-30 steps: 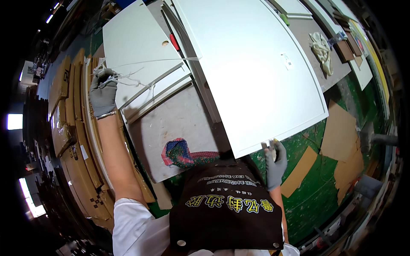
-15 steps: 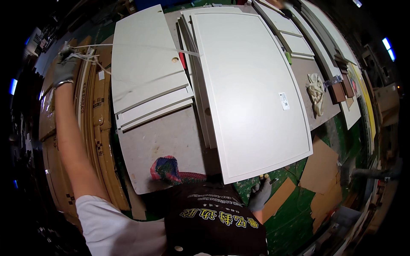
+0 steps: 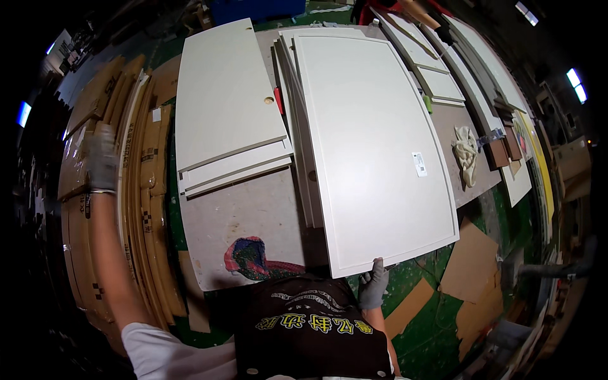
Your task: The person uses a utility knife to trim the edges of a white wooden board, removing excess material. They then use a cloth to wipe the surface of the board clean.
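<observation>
A large white cabinet panel (image 3: 380,139) with a raised border and a small label lies on top of a stack of panels in the middle. My right hand (image 3: 373,288), in a grey glove, grips its near edge; the thumb lies on the top face and the other fingers are mostly hidden beneath. Out to the left, my left hand (image 3: 101,158), gloved too, is over the tall cardboard packages, its fingers smeared by motion. Whether it holds anything cannot be made out. Between the two hands lie several stacked white panels (image 3: 225,95) with a round hole near one edge.
The panels rest on a worn worktable (image 3: 247,218) bearing a red and blue cloth (image 3: 246,256). A pale crumpled rag (image 3: 466,155) sits to the right, near more boards. Cardboard packages (image 3: 158,215) stand along the left. Another person's arm (image 3: 418,11) reaches in at the far right.
My left hand has come nearer from the far left; the pale strips it held stretched over the panels no longer show. My right hand has closed on the large panel's near edge.
</observation>
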Motion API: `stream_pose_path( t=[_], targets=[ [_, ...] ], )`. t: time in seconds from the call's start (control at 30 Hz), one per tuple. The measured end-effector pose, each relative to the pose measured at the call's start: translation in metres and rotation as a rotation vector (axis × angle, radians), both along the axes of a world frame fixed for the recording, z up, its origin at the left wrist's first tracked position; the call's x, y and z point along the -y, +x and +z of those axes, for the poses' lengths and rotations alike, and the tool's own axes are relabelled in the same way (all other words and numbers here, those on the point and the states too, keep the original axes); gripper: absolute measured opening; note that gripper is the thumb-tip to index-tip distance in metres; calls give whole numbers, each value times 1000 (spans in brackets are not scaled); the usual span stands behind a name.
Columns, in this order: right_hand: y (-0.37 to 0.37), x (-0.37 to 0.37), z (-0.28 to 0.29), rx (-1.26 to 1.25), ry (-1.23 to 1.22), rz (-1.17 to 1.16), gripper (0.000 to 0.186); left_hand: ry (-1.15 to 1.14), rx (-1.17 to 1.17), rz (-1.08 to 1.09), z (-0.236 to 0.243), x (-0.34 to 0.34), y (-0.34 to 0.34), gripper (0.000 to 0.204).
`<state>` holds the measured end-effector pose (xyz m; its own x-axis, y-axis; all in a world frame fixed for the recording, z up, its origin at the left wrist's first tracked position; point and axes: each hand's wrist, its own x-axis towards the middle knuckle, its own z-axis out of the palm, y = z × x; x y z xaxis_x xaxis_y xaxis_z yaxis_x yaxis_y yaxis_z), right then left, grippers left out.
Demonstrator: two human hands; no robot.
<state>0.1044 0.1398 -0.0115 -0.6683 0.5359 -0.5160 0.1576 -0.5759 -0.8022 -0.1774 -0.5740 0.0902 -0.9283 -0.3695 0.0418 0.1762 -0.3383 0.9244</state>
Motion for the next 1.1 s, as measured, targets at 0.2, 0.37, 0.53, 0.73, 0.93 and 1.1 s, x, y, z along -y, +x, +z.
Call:
stream_pose_path(
  t=[0.2, 0.37, 0.53, 0.73, 0.93, 1.1],
  targets=[
    [10, -15, 5, 2, -124, 85, 16, -6, 522, -344, -125, -332, 23, 34],
    [78, -50, 4, 162, -20, 33, 22, -417, 633, -630, -120, -485, 3, 57],
    [121, -110, -3, 137, 118, 69, 22, -825, 520, -803, -121, -522, -27, 68],
    [119, -148, -5, 129, 250, 9, 44, -664, 459, -560, -151, -549, -12, 53],
    [115, -250, -37, 81, 490, 98, 45, -454, 470, -646, -139, -528, 64, 50],
    [43, -313, -36, 49, 518, 120, 43, -345, 428, -662, -123, -516, 98, 56]
  ],
)
